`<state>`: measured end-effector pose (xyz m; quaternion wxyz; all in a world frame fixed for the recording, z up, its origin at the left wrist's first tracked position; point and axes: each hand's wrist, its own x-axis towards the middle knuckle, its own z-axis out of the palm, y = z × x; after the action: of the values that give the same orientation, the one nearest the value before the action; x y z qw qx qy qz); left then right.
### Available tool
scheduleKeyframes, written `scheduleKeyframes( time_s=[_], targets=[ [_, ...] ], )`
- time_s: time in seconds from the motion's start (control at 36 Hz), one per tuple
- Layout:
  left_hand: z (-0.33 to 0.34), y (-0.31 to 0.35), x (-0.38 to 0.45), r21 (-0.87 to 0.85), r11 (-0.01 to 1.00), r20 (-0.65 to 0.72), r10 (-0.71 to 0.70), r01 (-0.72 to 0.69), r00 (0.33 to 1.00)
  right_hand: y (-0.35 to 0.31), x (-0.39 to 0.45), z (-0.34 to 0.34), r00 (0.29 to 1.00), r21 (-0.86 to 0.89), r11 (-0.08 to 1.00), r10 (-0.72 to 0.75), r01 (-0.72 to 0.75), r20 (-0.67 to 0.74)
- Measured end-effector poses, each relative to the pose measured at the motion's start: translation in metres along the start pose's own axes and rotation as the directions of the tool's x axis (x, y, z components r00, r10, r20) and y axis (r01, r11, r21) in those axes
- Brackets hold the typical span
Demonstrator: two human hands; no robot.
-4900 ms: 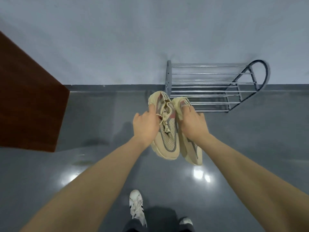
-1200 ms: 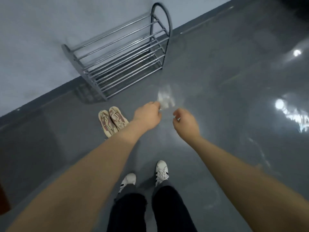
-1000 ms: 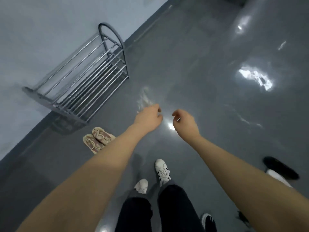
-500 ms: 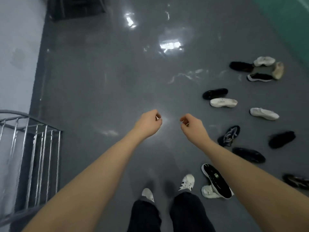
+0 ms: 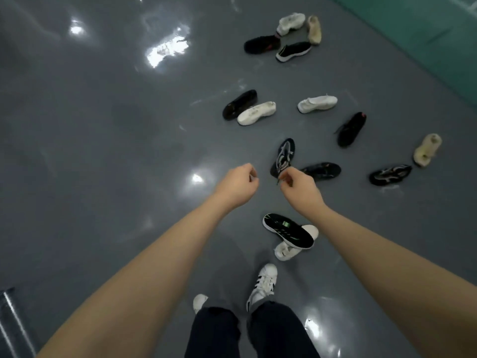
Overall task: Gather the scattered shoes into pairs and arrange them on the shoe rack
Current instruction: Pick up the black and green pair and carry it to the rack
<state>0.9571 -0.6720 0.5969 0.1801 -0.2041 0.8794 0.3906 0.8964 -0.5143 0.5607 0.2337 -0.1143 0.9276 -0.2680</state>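
Note:
Several loose shoes lie scattered on the grey floor ahead and to the right. A black and grey trainer (image 5: 283, 156) lies just beyond my right hand (image 5: 300, 188). A black shoe (image 5: 287, 229) rests sole-up on a white one (image 5: 289, 250) near my feet. Two white shoes (image 5: 256, 112) (image 5: 317, 103) lie further out beside a glossy black shoe (image 5: 239, 104). My left hand (image 5: 237, 186) and my right hand hang side by side in the air, fingers curled, holding nothing. Only a corner of the metal shoe rack (image 5: 10, 321) shows at bottom left.
A cluster of black, white and beige shoes (image 5: 286, 34) lies at the far top. A beige shoe (image 5: 427, 149) and a black patterned trainer (image 5: 389, 174) lie at right. A green floor area (image 5: 426, 34) fills the top right corner. My own feet in white trainers (image 5: 262, 282) stand below.
The beige pair I held was set on the floor by the rack. I turned right, away from the rack, and the scattered shoes are now in front of me. Both hands are without anything.

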Motion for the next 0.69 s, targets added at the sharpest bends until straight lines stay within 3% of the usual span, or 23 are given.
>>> scheduleKeyframes(
  time_s=[0.22, 0.42, 0.69],
  targets=[
    [0.085, 0.002, 0.059, 0.078, 0.995, 0.138, 0.052, -0.063, 0.989, 0.092, 0.019, 0.015, 0.979, 0.104, 0.977, 0.193, -0.185, -0.070],
    [0.170, -0.043, 0.114, 0.173, 0.973, 0.236, 0.113, -0.156, 0.965, 0.176, 0.041, 0.083, 0.947, 0.137, 0.944, 0.313, -0.301, -0.073],
    [0.303, -0.127, 0.168, 0.389, 0.871, 0.283, 0.197, -0.300, 0.939, 0.290, 0.072, 0.202, 0.938, -0.072, 0.935, 0.348, -0.347, -0.002]
  ],
)
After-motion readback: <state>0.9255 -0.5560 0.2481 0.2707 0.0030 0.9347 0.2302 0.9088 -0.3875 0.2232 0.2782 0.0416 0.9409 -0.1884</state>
